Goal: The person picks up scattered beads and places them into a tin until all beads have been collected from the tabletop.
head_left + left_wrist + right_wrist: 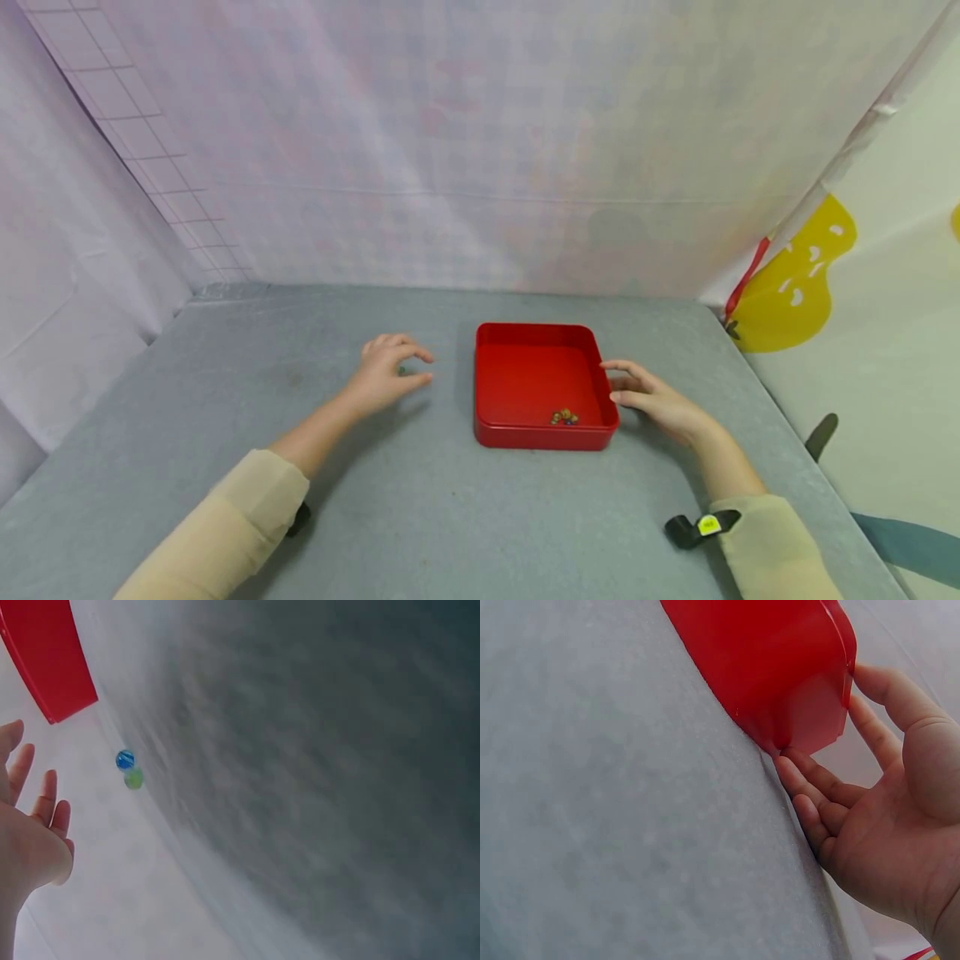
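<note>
A red square tray (540, 375) stands on the grey surface, with several small marbles (564, 417) gathered by its front wall. My left hand (388, 375) hovers left of the tray, thumb and fingers apart with nothing between them. Close to it, a blue marble (125, 759) and a green marble (133, 778) lie side by side on the surface; in the head view they are mostly hidden behind the hand. My right hand (652, 400) touches the tray's right wall from outside, thumb and fingertips (789, 769) against the wall and rim.
The grey table (420, 517) meets a pale checked curtain (450, 167) at the back. At the right hangs a white cloth with a yellow printed shape (795, 292). Dark wrist cameras sit by both cuffs, such as the right wrist camera (684, 531).
</note>
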Action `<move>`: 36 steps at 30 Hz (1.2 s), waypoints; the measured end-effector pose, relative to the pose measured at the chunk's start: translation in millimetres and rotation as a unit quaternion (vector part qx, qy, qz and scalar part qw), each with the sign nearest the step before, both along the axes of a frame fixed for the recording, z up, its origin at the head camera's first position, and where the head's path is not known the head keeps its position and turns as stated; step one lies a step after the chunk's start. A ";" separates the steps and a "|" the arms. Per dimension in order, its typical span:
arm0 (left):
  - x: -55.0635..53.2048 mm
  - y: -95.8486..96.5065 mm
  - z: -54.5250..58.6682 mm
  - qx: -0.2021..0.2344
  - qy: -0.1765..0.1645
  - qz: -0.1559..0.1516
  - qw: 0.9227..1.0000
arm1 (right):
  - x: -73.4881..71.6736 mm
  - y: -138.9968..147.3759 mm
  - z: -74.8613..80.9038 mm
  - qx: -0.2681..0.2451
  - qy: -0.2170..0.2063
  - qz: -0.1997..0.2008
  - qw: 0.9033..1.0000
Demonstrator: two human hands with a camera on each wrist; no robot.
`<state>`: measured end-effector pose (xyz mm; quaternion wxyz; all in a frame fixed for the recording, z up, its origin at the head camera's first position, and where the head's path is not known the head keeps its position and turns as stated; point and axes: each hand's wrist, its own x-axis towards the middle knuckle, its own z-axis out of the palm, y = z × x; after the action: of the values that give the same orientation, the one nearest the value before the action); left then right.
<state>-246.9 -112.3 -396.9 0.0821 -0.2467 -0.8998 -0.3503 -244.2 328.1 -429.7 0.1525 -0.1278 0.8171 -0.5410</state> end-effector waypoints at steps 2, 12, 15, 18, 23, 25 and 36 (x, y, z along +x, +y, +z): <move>-0.2 -3.7 -0.7 -0.001 0.004 0.002 1.000 | 0.4 -0.1 0.3 0.001 -0.001 0.001 1.000; -1.5 -22.4 -1.8 -0.022 0.006 0.024 0.999 | 1.3 -0.7 0.9 0.000 0.003 0.003 1.000; -2.3 -28.0 -2.5 -0.029 0.007 0.025 0.999 | 1.2 -1.0 1.3 -0.002 0.000 0.001 1.000; -3.9 -33.3 -3.6 -0.034 0.006 0.029 0.999 | 1.2 -1.1 1.8 -0.002 0.002 0.006 1.000; -4.8 -41.0 -2.7 -0.046 0.000 0.037 0.998 | 0.5 -0.4 0.8 -0.004 0.002 0.006 1.000; -4.5 -43.4 -2.2 -0.051 -0.003 0.038 0.998 | 0.3 -0.3 0.6 -0.004 0.001 0.006 1.000; -1.1 -46.7 -7.1 -0.082 -0.001 0.036 0.996 | 0.9 0.1 0.9 0.000 0.001 0.004 1.000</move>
<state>-248.0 -159.1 -404.0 0.0731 -0.2194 -0.9339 -0.2727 -243.3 328.2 -428.8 0.1543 -0.1317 0.8167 -0.5402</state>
